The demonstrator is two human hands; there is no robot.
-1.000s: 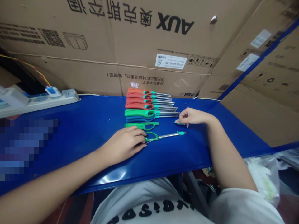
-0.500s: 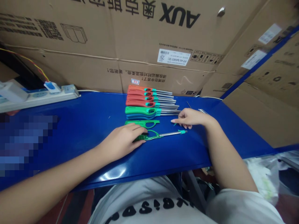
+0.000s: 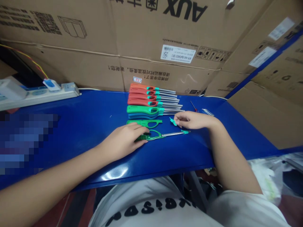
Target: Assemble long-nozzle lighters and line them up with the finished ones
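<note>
My left hand (image 3: 125, 136) is closed around the handle end of an opened green gas lighter (image 3: 154, 136), which lies on the blue table. Its metal tube points right and carries a teal collar (image 3: 184, 132) near the tip. Between the thumb and fingertips of my right hand (image 3: 194, 119) is a small teal plastic piece (image 3: 173, 121), held just above the tube. A loose green handle shell (image 3: 155, 123) rests behind the opened lighter, close to my left fingers. What lies under my left palm is hidden.
Several finished-looking lighters with orange, red, green and blue handles (image 3: 142, 101) lie in a row behind. A small screwdriver (image 3: 195, 109) and a clear narrow object (image 3: 207, 112) lie right of them. A power strip (image 3: 35, 99) sits at left; cardboard (image 3: 99, 60) walls the back.
My right hand has turned, and the teal piece now shows clearly at its fingertips. The screwdriver's red handle has come into view. My left hand stays on the opened lighter.
</note>
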